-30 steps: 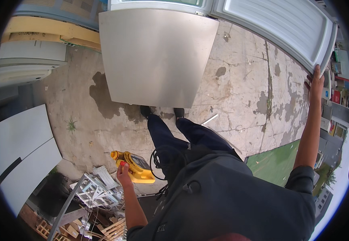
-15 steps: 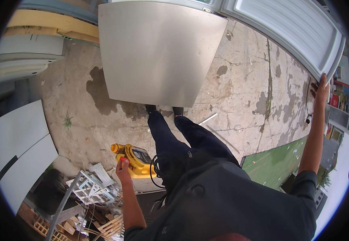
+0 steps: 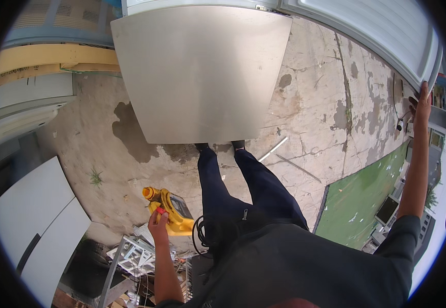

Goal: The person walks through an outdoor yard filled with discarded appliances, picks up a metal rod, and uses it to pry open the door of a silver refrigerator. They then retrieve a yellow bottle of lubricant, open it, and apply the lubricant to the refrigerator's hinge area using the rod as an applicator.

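Note:
My left hand (image 3: pixel 160 228) is closed at the red part of a yellow handheld device (image 3: pixel 181 227) with a dark panel and a round yellow end. Its exact grip is partly hidden. At far right, my right hand (image 3: pixel 422 110) has its fingers around the corner of an open door with a white moulded inner side (image 3: pixel 382 36), which looks like a refrigerator door. A large brushed-metal door panel (image 3: pixel 202 77) stands in front of my feet and hides the tips of my shoes.
Black cable loops (image 3: pixel 199 231) hang at my waist. Thin strips (image 3: pixel 273 149) lie on the stained concrete by a green patch of ground (image 3: pixel 359 197). White appliances (image 3: pixel 38 215) stand at left, with a yellow beam (image 3: pixel 53 59) behind them and scrap (image 3: pixel 136 259) at lower left.
The view has shifted a little, showing more of the green ground. My right hand stays on the door's corner, and my left hand stays at the yellow device.

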### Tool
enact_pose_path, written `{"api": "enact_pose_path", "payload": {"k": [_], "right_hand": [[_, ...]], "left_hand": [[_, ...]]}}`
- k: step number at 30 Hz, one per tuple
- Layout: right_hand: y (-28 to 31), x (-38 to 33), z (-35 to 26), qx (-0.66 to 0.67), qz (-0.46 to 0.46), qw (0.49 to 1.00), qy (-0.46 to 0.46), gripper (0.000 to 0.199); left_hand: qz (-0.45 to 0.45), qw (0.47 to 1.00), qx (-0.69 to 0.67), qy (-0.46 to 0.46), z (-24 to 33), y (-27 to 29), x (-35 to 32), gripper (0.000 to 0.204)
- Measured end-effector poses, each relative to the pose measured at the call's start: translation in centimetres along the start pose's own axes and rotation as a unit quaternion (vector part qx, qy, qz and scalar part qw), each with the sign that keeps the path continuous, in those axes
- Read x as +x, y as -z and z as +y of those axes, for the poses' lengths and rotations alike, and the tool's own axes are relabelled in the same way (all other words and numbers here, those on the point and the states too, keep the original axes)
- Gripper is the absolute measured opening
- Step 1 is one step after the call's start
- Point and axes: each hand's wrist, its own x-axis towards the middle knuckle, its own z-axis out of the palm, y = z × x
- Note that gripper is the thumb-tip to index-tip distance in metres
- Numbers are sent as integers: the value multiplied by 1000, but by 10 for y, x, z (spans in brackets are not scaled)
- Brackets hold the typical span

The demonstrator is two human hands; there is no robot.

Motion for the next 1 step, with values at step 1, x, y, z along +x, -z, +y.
{"api": "enact_pose_path", "payload": {"k": [1], "right_hand": [[-5,-4,4,-1,-1,1000,-10,82]], "left_hand": [[-1,1000,24,7,4,5,8,49]]}}
